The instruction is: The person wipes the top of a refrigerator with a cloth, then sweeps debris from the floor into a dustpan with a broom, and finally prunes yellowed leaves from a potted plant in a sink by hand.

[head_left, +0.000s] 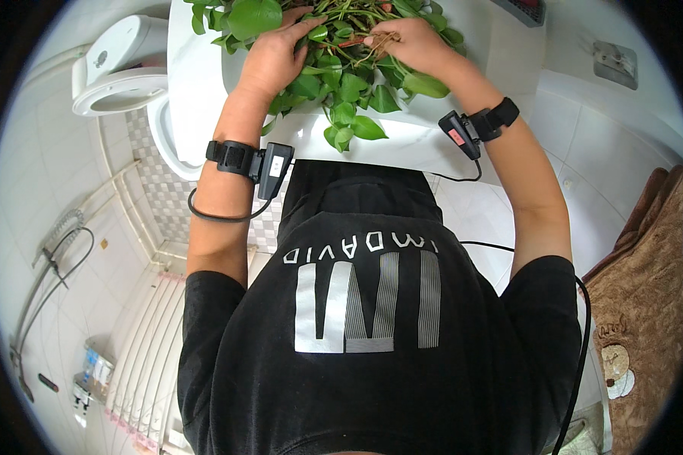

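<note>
A leafy green vine point(349, 87) with heart-shaped leaves and tangled stems fills the white washbasin point(235, 72) in front of me. My left hand point(277, 54) lies at the plant's left side, fingers stretched over the stems and thumb apart; some fingertips are lost among the leaves. On the right, my right hand point(415, 45) is closed round a bunch of thin brown roots point(384, 42). Between the hands runs a narrow reddish piece point(350, 43), too covered to identify. Both forearms wear black strapped devices with cables.
The basin sits in a white marbled counter point(311, 140); I stand against its near edge. A white toilet point(121, 91) is at the far left. A shower hose point(34, 318) hangs on the left wall, beside a white rack point(144, 356). Brown towels point(645, 303) hang at right.
</note>
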{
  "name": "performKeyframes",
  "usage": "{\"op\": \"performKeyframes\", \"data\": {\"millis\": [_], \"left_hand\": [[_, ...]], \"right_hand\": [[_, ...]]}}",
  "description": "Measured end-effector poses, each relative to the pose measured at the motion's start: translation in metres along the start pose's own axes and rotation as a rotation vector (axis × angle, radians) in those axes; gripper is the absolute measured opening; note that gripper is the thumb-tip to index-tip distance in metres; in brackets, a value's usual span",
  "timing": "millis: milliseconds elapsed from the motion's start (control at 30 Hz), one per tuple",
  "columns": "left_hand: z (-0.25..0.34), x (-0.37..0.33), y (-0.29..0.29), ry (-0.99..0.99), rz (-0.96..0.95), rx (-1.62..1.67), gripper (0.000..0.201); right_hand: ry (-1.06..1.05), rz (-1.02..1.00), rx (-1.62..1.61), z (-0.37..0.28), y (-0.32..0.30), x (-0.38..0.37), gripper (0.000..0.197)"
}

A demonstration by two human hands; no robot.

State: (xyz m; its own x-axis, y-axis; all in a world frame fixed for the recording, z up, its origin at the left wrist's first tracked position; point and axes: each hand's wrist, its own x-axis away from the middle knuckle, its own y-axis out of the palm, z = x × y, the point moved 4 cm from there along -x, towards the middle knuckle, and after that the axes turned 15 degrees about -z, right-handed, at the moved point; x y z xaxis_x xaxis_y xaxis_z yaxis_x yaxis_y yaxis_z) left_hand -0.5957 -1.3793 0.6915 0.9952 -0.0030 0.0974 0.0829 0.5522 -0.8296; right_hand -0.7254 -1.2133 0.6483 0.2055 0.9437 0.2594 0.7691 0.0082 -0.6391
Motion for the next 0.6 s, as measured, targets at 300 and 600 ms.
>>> {"op": "performKeyframes", "data": {"millis": [300,600], "left_hand": [[-0.003,0.0,0.001,0.007,-0.006,-0.001,0.052],[-0.01,0.001,0.004,0.003,0.013,-0.008,0.053]], "right_hand": [[0.143,-0.005,-0.64,0.008,-0.025,0.001,0.019],[0.143,-0.029,-1.049,0.014,-0.05,0.016,0.017]]}}
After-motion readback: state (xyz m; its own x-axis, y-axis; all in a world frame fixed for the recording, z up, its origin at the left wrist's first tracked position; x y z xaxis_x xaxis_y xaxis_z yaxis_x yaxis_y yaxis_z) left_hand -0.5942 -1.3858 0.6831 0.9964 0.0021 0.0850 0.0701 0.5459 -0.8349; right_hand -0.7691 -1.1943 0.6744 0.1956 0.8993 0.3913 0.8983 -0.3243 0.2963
